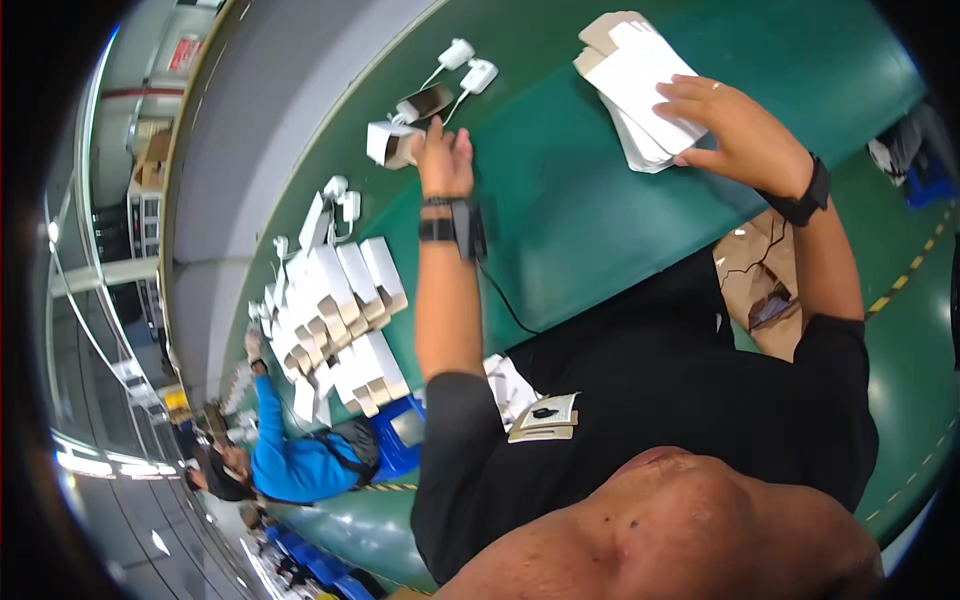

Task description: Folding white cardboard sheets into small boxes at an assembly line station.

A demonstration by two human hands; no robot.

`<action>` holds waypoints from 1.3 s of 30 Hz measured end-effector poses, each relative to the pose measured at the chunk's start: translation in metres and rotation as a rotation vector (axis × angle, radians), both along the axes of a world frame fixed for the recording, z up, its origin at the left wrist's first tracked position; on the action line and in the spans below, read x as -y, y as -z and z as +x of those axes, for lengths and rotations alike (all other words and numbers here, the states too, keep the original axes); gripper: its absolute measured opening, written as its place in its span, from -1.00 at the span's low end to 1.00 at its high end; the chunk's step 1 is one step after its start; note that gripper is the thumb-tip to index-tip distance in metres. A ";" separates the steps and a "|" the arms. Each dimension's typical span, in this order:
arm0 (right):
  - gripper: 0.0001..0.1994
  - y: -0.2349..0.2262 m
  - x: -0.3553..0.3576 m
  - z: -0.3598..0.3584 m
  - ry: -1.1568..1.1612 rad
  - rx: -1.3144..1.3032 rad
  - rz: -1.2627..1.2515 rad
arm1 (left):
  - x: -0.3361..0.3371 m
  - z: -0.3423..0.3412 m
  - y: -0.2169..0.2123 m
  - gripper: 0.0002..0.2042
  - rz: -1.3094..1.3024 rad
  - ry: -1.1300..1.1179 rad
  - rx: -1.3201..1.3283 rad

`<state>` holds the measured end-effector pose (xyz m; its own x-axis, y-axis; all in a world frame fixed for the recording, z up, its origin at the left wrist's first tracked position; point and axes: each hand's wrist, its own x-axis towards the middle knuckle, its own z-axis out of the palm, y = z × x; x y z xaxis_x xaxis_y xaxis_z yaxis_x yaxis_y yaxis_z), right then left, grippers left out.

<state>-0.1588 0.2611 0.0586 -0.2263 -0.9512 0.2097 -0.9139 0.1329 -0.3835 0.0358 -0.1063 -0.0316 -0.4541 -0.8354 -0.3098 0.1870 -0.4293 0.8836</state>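
My left hand is at the far side of the green table, fingers apart, beside a small white box. Its thumb side meets or nearly meets the box's open brown end; I cannot tell if they touch. Just beyond lies another small box with a dark brown face. White plug adapters with cables lie past it. My right hand rests with outstretched fingers on a stack of flattened white cartons, whose brown inner flaps show at the far end. Both wrists wear black bands.
Rows of white boxes with brown open ends crowd the table's left, with more white adapters behind them. A co-worker in blue reaches toward the far row. A brown paper bag or carton sits below the table edge. A black cable hangs from my left wristband.
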 end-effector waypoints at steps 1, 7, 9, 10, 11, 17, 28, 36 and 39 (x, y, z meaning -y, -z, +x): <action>-0.50 0.005 0.000 -0.004 -0.024 -0.040 -0.086 | -0.018 0.011 0.003 -0.28 0.012 0.076 -0.110; -0.50 0.005 0.000 -0.015 -0.010 -0.049 -0.090 | -0.152 0.033 -0.038 -0.66 0.059 0.485 -0.291; -0.49 0.000 0.000 -0.011 -0.004 -0.098 -0.071 | -0.174 0.039 -0.048 -0.69 -0.033 0.645 -0.186; -0.47 -0.005 0.000 -0.010 -0.018 -0.096 -0.066 | -0.179 0.043 -0.047 -0.69 -0.028 0.631 -0.189; -0.46 -0.010 0.000 -0.009 -0.031 -0.095 -0.062 | -0.183 0.047 -0.047 -0.70 -0.049 0.661 -0.190; -0.50 -0.020 0.001 -0.012 -0.069 -0.024 -0.020 | -0.199 0.064 -0.043 -0.72 -0.077 0.713 -0.183; -0.72 -0.014 -0.001 0.043 0.155 -0.525 -0.657 | -0.228 0.055 -0.063 -0.44 -0.073 0.718 -0.280; -0.78 0.004 0.004 0.159 -0.278 0.121 -0.805 | -0.233 0.047 -0.088 0.10 0.014 0.585 -0.643; -0.72 -0.008 0.000 0.151 -0.441 0.486 -0.583 | -0.230 0.075 -0.077 0.13 -0.094 0.656 -0.533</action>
<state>-0.0080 0.2612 0.0665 -0.0537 -0.7444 0.6656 -0.5534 -0.5326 -0.6404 0.1103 0.1237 0.0459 -0.9209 -0.3637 0.1406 0.3273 -0.5251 0.7856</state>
